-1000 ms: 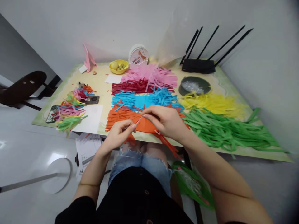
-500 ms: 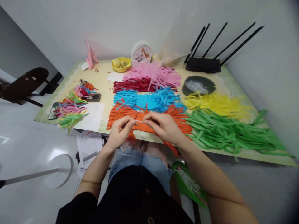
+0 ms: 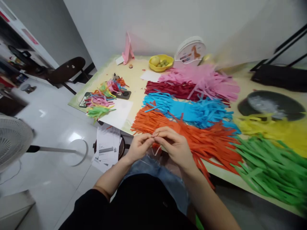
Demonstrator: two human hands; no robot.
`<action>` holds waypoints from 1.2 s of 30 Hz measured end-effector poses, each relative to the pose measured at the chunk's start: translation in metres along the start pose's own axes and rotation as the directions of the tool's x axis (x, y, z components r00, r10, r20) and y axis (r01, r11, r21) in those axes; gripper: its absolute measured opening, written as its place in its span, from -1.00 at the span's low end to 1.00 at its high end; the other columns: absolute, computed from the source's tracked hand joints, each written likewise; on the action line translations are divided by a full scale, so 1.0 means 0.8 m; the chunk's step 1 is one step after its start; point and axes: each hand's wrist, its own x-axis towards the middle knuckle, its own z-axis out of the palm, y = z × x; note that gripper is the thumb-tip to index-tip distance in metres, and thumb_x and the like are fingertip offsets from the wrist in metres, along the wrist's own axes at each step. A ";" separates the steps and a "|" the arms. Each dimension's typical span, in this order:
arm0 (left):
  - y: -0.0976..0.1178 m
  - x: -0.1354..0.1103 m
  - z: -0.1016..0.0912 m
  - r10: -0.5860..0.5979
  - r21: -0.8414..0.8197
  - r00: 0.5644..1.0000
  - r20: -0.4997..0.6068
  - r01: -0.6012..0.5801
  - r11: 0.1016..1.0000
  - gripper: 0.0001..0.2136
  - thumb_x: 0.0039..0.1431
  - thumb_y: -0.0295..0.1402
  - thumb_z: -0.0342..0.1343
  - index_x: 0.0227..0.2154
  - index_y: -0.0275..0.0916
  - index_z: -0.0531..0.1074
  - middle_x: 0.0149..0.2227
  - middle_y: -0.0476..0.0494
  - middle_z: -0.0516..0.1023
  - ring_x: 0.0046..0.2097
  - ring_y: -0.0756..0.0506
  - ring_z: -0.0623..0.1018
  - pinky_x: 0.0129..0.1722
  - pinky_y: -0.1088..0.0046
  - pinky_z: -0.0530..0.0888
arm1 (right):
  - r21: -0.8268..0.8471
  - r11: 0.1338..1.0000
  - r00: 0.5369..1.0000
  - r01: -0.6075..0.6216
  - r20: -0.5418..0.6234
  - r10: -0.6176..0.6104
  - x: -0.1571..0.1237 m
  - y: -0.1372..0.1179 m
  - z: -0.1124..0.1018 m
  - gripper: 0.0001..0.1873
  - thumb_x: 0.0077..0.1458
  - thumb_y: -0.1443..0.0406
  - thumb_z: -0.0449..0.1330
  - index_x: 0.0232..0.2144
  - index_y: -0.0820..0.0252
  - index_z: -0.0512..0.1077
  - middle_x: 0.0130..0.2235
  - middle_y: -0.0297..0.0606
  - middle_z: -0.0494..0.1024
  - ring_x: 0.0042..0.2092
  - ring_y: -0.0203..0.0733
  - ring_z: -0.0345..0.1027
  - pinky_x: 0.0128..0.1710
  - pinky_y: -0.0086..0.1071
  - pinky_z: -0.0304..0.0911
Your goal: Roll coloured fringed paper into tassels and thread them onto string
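Near edge of desk (image 3: 134, 80), against orange strips (image 3: 192, 134): left hand (image 3: 139, 147) and right hand (image 3: 176, 147) pinching one thin strip (image 3: 156, 149). Light, limp, easily torn; best pinched close to its ends.

A pale table (image 3: 136, 84) is carrying heaps of paper strips: orange (image 3: 192, 134), blue (image 3: 192, 110), dark red (image 3: 172, 89), pink (image 3: 203, 78), yellow (image 3: 275, 131) and green (image 3: 271, 166). At its left end a mixed bundle (image 3: 102, 102) is lying beside a white sheet (image 3: 118, 113) and a phone (image 3: 123, 94). A yellow bowl (image 3: 161, 62), a round tin (image 3: 190, 49), a dark dish (image 3: 271, 105) and a router (image 3: 278, 76) are sitting farther back.
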 end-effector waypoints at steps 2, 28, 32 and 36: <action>-0.002 -0.001 -0.013 0.034 0.131 0.997 0.073 -0.044 0.990 -0.57 0.28 0.02 0.08 -0.45 -0.28 0.48 -0.55 -0.02 0.37 -0.47 0.01 0.36 -0.40 0.46 0.35 | 0.054 0.999 1.000 -0.008 -0.007 0.008 -0.001 0.008 0.015 -0.79 0.13 0.13 0.32 -0.47 0.09 0.56 -0.32 -0.20 0.56 -0.21 -0.14 0.46 -0.17 -0.26 0.41; -0.047 0.209 -0.353 0.007 0.962 0.985 -0.171 0.168 -0.217 -0.60 0.29 -0.41 -0.07 0.15 -0.32 0.40 0.15 -0.51 0.40 0.17 -0.43 0.32 0.10 -0.02 0.25 | 0.477 0.794 0.903 -0.377 0.001 0.429 -0.018 0.038 0.023 -0.67 0.05 0.06 0.39 -0.46 0.18 0.46 -0.53 -0.35 0.48 -0.61 -0.48 0.21 -0.64 -0.62 0.09; -0.047 0.220 -0.366 0.044 0.968 0.991 -0.129 0.136 -0.212 -0.68 0.30 -0.38 -0.04 0.01 -0.30 0.51 0.10 -0.52 0.41 0.19 -0.47 0.28 0.12 -0.08 0.19 | 0.486 0.789 0.902 -0.376 -0.003 0.432 -0.016 0.041 0.024 -0.68 0.04 0.07 0.40 -0.45 0.18 0.46 -0.53 -0.35 0.49 -0.61 -0.48 0.21 -0.65 -0.62 0.08; -0.048 0.225 -0.376 0.074 0.980 0.994 -0.077 0.089 -0.176 -0.68 0.29 -0.46 -0.08 -0.06 -0.26 0.55 0.06 -0.46 0.45 0.16 -0.41 0.34 0.12 -0.03 0.20 | 0.496 0.788 0.909 -0.365 0.005 0.417 -0.015 0.044 0.026 -0.68 0.05 0.07 0.39 -0.43 0.17 0.46 -0.54 -0.35 0.48 -0.61 -0.47 0.20 -0.64 -0.61 0.08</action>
